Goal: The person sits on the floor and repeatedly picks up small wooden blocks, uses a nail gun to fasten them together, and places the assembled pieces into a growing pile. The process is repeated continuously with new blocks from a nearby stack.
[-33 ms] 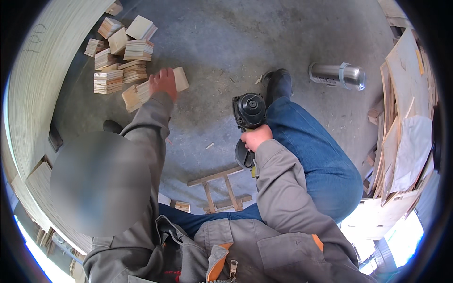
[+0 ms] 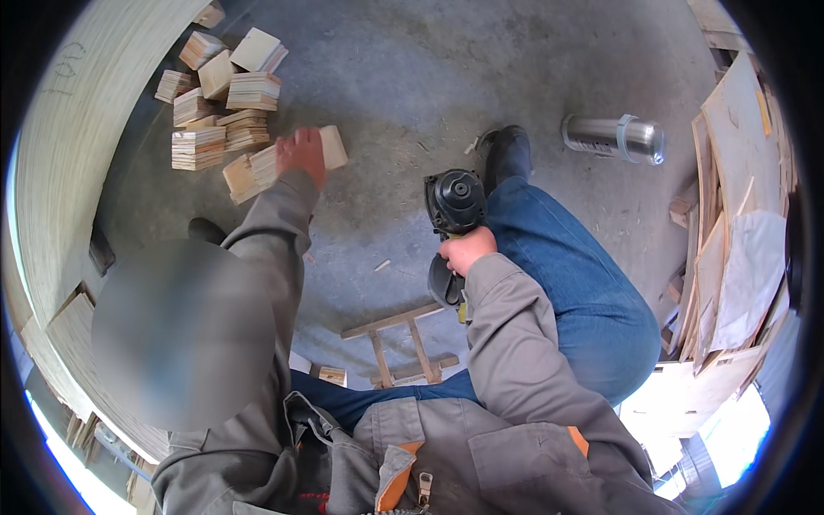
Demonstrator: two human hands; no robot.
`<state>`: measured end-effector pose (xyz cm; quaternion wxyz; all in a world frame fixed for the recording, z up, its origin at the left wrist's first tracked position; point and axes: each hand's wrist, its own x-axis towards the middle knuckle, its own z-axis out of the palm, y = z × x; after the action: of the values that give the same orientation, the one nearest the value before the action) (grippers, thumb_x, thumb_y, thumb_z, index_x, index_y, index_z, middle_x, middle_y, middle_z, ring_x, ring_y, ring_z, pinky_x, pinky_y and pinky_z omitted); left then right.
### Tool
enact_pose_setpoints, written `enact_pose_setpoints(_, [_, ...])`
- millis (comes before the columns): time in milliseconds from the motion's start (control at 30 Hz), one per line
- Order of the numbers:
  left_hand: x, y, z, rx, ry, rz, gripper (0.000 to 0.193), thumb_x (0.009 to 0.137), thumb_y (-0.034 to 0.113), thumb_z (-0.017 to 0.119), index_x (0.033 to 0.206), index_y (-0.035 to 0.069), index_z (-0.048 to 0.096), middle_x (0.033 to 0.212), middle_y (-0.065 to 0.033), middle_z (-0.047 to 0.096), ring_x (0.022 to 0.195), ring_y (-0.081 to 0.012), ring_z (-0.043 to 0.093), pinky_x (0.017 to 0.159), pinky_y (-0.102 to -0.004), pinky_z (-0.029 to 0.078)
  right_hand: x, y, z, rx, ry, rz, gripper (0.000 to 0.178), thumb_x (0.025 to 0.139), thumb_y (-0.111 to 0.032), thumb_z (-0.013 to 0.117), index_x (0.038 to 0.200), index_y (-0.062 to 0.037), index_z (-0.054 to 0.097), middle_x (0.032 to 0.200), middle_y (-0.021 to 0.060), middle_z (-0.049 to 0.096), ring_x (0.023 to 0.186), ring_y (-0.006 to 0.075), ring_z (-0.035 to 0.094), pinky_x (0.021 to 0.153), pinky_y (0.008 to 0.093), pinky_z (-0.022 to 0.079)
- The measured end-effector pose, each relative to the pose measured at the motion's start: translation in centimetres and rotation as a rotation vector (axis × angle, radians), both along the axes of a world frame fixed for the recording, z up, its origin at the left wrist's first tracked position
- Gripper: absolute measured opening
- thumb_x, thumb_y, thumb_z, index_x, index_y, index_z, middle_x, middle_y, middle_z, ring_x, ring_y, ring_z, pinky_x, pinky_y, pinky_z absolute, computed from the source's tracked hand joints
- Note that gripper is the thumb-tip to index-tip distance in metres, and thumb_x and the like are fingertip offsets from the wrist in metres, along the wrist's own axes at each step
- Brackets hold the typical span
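Well forward, the left hand (image 2: 302, 153) lies palm-down across wooden blocks (image 2: 333, 148) toward the floor's (image 2: 378, 202) left edge; whether its grip pinches, I cannot tell. Arm bent, the right hand (image 2: 468, 249) clasps a nail gun (image 2: 457, 202).

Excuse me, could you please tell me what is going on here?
A person's left hand is on pale, flat-sided wooden pieces on the grey floor. Their right hand grips a black, round-headed tool, held apart from the wood. More pale, layered wooden blocks lie clustered to the left, and a silver, cylindrical metal flask lies on its side farther right.
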<state>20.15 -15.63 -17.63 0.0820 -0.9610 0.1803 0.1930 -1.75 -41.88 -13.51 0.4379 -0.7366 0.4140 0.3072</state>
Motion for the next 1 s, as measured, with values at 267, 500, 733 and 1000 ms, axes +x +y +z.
enact_pose_setpoints(267, [-11.3,-4.3,-2.0,-0.263,0.067,-0.203,0.056,0.069,0.021,0.074,0.119,0.004,0.055,0.114,-0.0149,0.056,0.113,-0.0341,0.055,0.104,-0.049,0.037,0.9,0.3,1.8,0.046,0.054,-0.101,0.01,0.069,-0.004,0.07,0.07,0.0046,0.066,0.061,0.0142,0.065,0.048,0.0211,0.063,0.047,0.0364,0.048])
enact_pose_setpoints(500, [-15.4,-4.4,0.0,-0.396,0.233,-0.076,0.072,0.06,0.025,0.083,0.121,0.005,0.052,0.118,-0.0164,0.056,0.115,-0.0373,0.053,0.104,-0.0499,0.038,1.8,0.2,2.9,0.098,0.167,-0.085,0.019,0.068,-0.012,0.075,0.076,0.0035,0.067,0.065,0.0145,0.067,0.059,0.0265,0.068,0.057,0.0385,0.052])
enact_pose_setpoints(733, [-8.6,-3.2,2.3,-0.35,0.068,0.081,0.061,0.066,0.022,0.081,0.117,0.006,0.052,0.118,-0.0154,0.055,0.115,-0.0335,0.054,0.102,-0.0457,0.041,0.8,0.0,1.5,0.04,0.058,-0.081,0.01,0.069,-0.004,0.07,0.07,0.0055,0.065,0.061,0.0139,0.065,0.047,0.0213,0.061,0.045,0.0363,0.047])
enact_pose_setpoints(1000, [-9.4,-2.4,0.9,-0.363,0.121,0.132,0.08,0.07,0.023,0.08,0.14,0.009,0.043,0.135,-0.0125,0.049,0.13,-0.034,0.047,0.108,-0.0462,0.038,2.0,0.3,3.1,0.088,0.126,-0.095,0.011,0.07,-0.004,0.07,0.07,0.0059,0.065,0.06,0.0138,0.065,0.047,0.0216,0.061,0.045,0.0364,0.047])
